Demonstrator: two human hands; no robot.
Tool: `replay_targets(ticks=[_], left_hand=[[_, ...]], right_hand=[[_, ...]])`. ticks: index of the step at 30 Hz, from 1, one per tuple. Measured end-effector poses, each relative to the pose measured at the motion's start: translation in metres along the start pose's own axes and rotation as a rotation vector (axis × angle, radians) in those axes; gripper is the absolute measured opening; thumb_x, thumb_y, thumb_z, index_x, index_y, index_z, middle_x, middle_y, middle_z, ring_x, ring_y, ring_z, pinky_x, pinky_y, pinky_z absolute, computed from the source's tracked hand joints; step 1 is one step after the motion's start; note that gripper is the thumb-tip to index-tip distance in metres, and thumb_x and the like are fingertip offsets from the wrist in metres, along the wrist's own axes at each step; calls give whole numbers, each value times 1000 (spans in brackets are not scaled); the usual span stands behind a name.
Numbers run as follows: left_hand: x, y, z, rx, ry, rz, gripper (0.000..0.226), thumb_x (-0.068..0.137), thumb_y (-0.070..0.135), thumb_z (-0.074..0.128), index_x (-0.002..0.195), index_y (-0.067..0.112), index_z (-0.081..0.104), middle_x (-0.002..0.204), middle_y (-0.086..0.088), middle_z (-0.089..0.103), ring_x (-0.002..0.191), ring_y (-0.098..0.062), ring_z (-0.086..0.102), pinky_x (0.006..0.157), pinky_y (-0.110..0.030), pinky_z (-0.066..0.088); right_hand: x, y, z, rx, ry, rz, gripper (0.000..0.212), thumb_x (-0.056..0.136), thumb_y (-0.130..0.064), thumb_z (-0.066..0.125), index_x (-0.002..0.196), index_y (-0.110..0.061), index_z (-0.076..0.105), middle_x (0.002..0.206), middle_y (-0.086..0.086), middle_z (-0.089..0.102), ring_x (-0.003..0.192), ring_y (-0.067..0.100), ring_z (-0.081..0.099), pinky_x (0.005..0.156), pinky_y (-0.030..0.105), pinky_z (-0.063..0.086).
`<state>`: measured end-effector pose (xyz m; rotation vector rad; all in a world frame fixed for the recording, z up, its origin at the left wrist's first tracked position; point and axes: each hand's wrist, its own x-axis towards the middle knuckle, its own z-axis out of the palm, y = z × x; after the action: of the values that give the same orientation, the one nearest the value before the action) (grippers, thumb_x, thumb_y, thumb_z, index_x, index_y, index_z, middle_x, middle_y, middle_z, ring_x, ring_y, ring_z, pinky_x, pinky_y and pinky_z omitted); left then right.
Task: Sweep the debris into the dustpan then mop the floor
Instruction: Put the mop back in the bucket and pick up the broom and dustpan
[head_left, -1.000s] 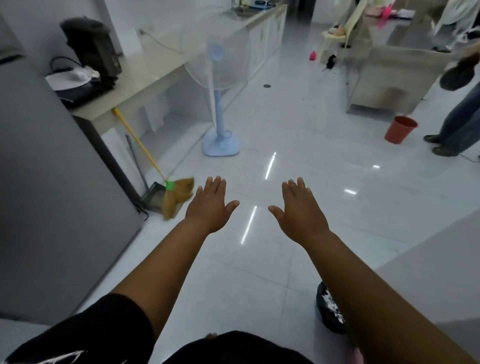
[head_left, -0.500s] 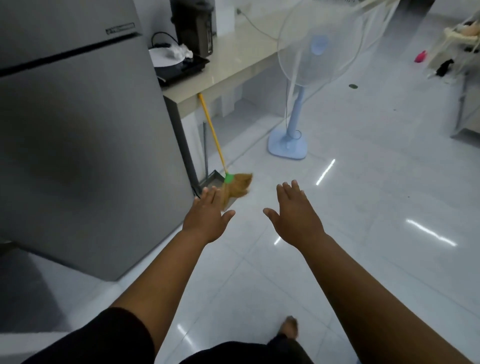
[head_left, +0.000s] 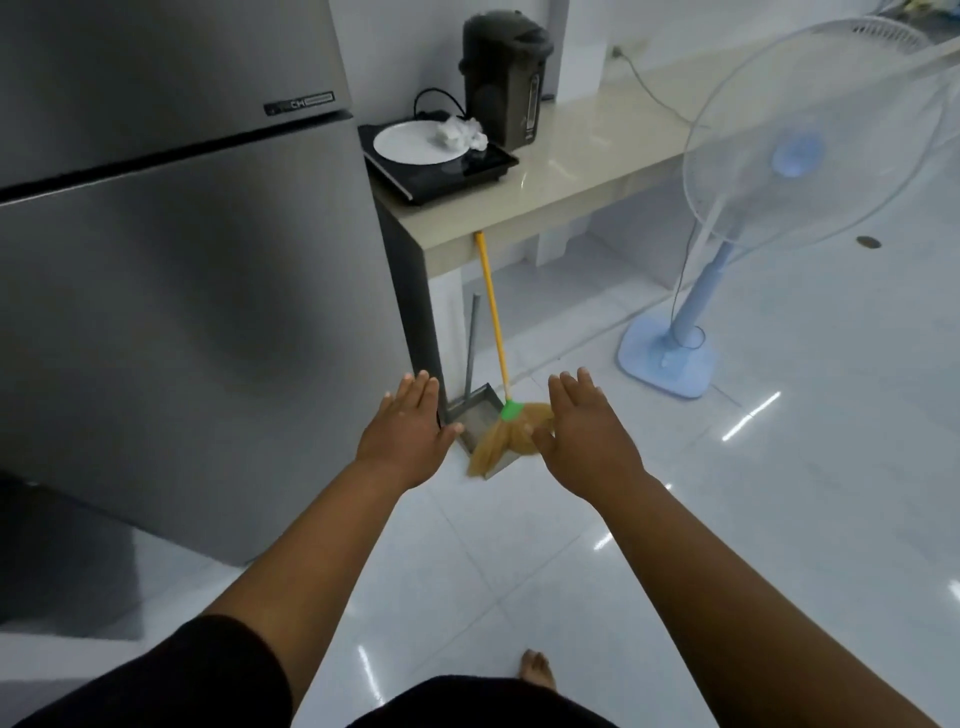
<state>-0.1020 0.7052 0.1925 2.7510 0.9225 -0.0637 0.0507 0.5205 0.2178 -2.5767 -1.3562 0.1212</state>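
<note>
A broom with a yellow handle, green collar and tan bristles leans against the counter edge. Its bristles rest on a grey metal dustpan that stands on the floor beside the fridge, its long handle upright. Both my arms stretch forward, palms down. My left hand hovers with fingers straight, just left of the dustpan. My right hand is spread flat to the right of the bristles and covers part of them. Neither hand holds anything. No debris or mop shows in view.
A tall steel fridge fills the left. A beige counter carries a black cooktop with a white plate and a dark water boiler. A blue standing fan stands on the glossy white tile floor at right. My bare foot shows below.
The view has swung left and closer to the fridge and counter. The broom and dustpan now sit right between my outstretched hands, which stay flat and empty.
</note>
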Motion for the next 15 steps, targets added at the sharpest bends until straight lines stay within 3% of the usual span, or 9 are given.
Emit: replay_targets(ticks=[15], left_hand=[[186,-20,20,-37,-80,-69,76,98,57,30,155,15,3,164,-1,-5,150,-19,-7,121,-37,4]], right_hand=[[207,57,26,16,-112,-54,71,100,-49,42,153,-6,22,160,14,25,151,30,10,120,38,14]])
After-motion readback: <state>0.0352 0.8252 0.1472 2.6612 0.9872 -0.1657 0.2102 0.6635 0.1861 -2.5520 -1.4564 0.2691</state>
